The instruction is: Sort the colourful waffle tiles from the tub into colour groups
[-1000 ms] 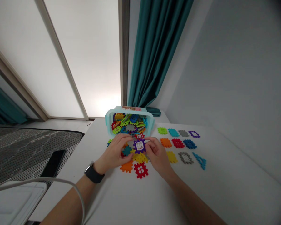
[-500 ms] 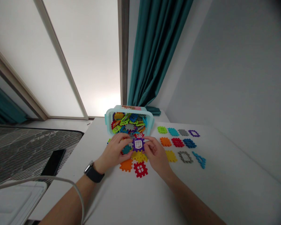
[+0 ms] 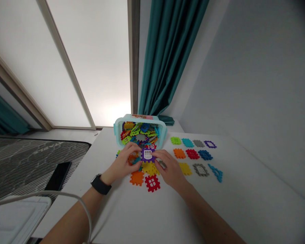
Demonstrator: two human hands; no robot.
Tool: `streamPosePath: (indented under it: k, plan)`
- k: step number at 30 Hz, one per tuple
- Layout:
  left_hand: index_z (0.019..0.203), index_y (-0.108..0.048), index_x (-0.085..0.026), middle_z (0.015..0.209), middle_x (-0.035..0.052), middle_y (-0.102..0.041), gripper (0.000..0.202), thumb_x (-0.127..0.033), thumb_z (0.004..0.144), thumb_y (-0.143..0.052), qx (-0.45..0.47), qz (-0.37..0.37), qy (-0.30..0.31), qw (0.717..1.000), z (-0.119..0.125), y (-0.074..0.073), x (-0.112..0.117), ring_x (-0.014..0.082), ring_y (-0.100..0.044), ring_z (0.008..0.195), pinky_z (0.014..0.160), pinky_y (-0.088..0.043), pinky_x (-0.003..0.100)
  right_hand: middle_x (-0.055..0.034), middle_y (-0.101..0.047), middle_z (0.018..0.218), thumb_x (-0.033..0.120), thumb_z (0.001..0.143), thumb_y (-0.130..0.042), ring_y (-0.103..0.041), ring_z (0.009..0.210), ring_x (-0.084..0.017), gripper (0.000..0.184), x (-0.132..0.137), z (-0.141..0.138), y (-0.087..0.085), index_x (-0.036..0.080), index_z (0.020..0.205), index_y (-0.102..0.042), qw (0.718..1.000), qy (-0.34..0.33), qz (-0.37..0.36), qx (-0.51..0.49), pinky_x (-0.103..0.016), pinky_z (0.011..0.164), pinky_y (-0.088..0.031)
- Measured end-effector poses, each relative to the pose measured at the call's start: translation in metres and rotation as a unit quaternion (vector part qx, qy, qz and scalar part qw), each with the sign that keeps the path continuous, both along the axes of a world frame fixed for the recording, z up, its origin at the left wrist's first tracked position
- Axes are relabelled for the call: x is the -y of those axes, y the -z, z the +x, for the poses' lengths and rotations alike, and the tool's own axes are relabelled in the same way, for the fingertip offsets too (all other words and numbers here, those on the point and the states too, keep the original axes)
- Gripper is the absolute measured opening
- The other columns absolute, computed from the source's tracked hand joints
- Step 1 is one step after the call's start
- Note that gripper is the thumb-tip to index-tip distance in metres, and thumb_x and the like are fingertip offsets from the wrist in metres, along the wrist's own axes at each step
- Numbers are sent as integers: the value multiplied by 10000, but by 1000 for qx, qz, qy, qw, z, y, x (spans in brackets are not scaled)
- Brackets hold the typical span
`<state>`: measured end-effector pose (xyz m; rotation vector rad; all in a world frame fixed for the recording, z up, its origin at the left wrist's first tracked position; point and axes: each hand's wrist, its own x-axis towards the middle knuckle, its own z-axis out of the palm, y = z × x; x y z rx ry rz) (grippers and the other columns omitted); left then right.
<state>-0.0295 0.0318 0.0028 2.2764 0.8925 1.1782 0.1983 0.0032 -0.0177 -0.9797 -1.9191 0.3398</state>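
"What's the left hand up to?"

"Its grip is closed on a purple window piece, at the piece's left edge, just near the pale blue tub."

"And the right hand?"

"Gripping that piece's right side, above a yellow piece. A red piece and an orange piece lie nearer on the counter, with rows of pieces off to the right."
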Motion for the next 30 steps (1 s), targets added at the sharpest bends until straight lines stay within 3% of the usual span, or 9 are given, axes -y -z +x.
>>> streamPosePath:
  k: [4, 8, 11, 14, 16, 22, 30]
  plan:
    - [965, -605, -197, 1029, 78, -613, 96, -268, 919, -560, 13, -53, 26, 998, 5, 2, 1, 219, -582, 981, 894, -491, 369, -87, -650, 1050, 225, 924, -558, -632, 998, -244, 182, 0, 0, -2, 277, 1031, -696, 1000, 20, 13, -16, -413, 893, -538]
    - [864, -603, -190, 929, 60, -619, 167, -252, 968, -490, 23, -61, 13, 998, 11, 6, 4, 195, -591, 895, 827, -487, 335, -61, -680, 961, 294, 932, -574, -653, 907, -219, 109, 1, -5, -1, 237, 971, -658, 992, 20, -91, -87, -372, 845, -534]
    - [1018, -601, -191, 954, 67, -632, 124, -225, 945, -506, 20, -28, -29, 999, 11, 7, 7, 194, -605, 872, 815, -501, 338, -40, -699, 891, 365, 925, -591, -664, 830, -200, 162, -1, -11, 4, 215, 963, -638, 967, 15, -190, -169, -339, 790, -537]
    - [1279, -528, -202, 1142, 115, -626, 418, -231, 869, -604, -14, 31, -43, 999, 10, 7, 10, 244, -611, 1018, 915, -508, 400, -40, -711, 882, 416, 895, -621, -664, 812, -195, 223, -3, -15, 6, 205, 962, -643, 944, 5, -229, -237, -327, 761, -543]
    - [1359, -489, -218, 1237, 132, -599, 576, -265, 818, -681, -61, 67, -39, 995, 11, 7, 10, 284, -585, 1131, 986, -490, 445, -43, -715, 890, 425, 870, -646, -663, 819, -196, 257, -3, -16, 5, 201, 996, -656, 934, -1, -239, -265, -327, 757, -549]
    - [1326, -545, -248, 1227, 115, -604, 465, -311, 881, -667, -90, 102, -44, 990, 10, 11, 4, 267, -594, 1131, 977, -515, 439, -20, -689, 883, 379, 868, -639, -654, 806, -174, 391, -1, -14, -2, 223, 1227, -638, 923, -29, -264, -280, -313, 749, -555]
    - [1235, -571, -215, 1227, 129, -597, 445, -301, 828, -728, -106, 116, -16, 987, 18, -2, -3, 280, -598, 1127, 954, -530, 439, -53, -729, 1020, 365, 885, -621, -675, 916, -197, 375, 1, -8, -12, 232, 1235, -622, 908, -59, -285, -301, -328, 816, -553]
